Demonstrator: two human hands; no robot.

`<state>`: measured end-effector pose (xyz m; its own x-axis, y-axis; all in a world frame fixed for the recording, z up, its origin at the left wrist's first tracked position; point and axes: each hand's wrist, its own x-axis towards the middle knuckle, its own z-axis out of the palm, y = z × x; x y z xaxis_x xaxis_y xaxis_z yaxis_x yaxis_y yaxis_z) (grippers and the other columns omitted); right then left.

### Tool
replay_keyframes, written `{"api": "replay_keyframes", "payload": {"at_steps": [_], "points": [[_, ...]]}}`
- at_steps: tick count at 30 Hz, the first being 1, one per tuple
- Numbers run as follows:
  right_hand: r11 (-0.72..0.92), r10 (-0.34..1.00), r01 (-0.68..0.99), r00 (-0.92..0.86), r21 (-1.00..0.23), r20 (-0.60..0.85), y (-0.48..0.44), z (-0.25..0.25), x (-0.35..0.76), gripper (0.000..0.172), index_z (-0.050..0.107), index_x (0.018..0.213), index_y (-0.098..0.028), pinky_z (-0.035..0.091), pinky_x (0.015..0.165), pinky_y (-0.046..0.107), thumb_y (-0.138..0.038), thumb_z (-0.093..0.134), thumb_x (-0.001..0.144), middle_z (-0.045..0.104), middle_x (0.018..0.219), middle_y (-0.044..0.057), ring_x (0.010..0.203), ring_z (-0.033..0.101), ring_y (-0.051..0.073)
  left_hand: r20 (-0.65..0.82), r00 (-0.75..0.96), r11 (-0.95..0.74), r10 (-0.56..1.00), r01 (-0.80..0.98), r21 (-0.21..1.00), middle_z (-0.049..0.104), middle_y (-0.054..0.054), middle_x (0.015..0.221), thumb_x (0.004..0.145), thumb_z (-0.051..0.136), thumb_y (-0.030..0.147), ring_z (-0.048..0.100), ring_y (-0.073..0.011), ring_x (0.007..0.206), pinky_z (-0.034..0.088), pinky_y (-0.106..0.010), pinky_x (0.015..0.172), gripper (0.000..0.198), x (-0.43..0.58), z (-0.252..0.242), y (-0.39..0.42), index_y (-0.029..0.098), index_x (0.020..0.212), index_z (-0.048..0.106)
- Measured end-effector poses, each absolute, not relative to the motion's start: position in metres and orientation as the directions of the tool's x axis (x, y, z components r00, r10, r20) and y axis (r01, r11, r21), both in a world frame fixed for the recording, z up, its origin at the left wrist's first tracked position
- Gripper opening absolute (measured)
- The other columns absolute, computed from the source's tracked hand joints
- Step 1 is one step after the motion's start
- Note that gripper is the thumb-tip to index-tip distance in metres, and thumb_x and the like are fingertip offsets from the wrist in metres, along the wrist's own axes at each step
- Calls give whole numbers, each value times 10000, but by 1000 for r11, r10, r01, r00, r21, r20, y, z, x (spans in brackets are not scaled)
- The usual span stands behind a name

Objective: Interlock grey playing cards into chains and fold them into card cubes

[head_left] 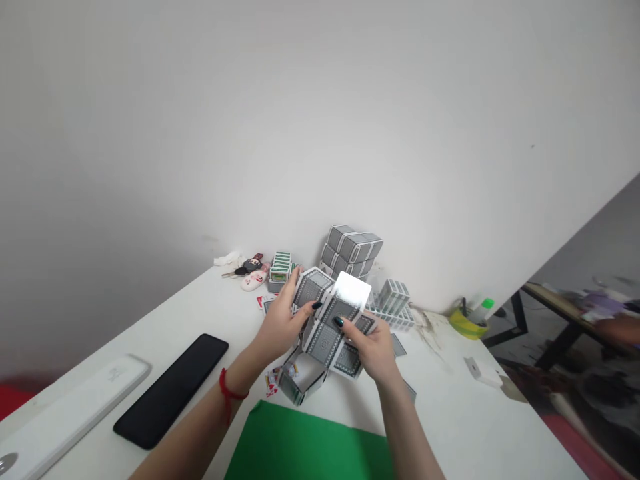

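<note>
Between my two hands is a folded playing-card structure (323, 337), made of cards with grey patterned backs and held above the white table. My left hand (283, 323) grips its left side, the thumb lying on the card faces. On the right side, my right hand (373, 343) holds it too, thumb pressed on the front. One card (351, 290) at the top catches bright light. An open box-like part hangs at the lower left. The fingers behind the structure are mostly hidden.
Behind stands a stack of folded card blocks (353, 247) against the wall. Small card boxes (281, 265) sit left, more card blocks (394, 297) right. A black phone (173, 390), a white bar-shaped device (85, 413), a green sheet (310, 443) and a yellow holder (467, 323) lie around.
</note>
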<state>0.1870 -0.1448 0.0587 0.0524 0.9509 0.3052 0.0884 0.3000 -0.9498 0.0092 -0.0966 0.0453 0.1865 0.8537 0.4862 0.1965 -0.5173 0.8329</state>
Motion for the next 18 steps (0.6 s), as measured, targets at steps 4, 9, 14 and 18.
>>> {"api": "replay_keyframes", "payload": {"at_steps": [4,9,14,18], "points": [[307,946,95,74,-947,314,-145,57,189,211,665,712,-173,434,571,265,-383,670,702,655,657,8,577,552,154,494,170,-517,853,135,845,367,-107,1416,856,456,362,358,-235,1285,268,-352,1066,617,10,45,-98,164,1403,252],[305,940,125,118,-944,320,-143,55,190,229,655,688,-172,432,573,272,-401,666,701,643,637,9,572,544,157,515,175,-541,839,155,827,476,-91,1338,867,426,354,426,-229,1231,318,-321,1028,521,9,51,-103,156,1346,376],[287,943,123,140,-950,303,-142,54,191,249,655,687,-168,440,572,279,-416,673,686,653,639,19,574,555,169,481,148,-502,864,187,844,595,-88,1193,853,422,383,500,-245,1140,359,-316,972,465,8,56,-105,149,1246,502],[270,949,106,140,-957,284,-142,53,191,243,660,701,-169,442,568,275,-411,677,685,658,642,14,570,558,167,460,156,-483,874,167,860,652,-66,1013,834,425,420,560,-235,994,401,-284,886,374,9,61,-108,157,1004,630]]}}
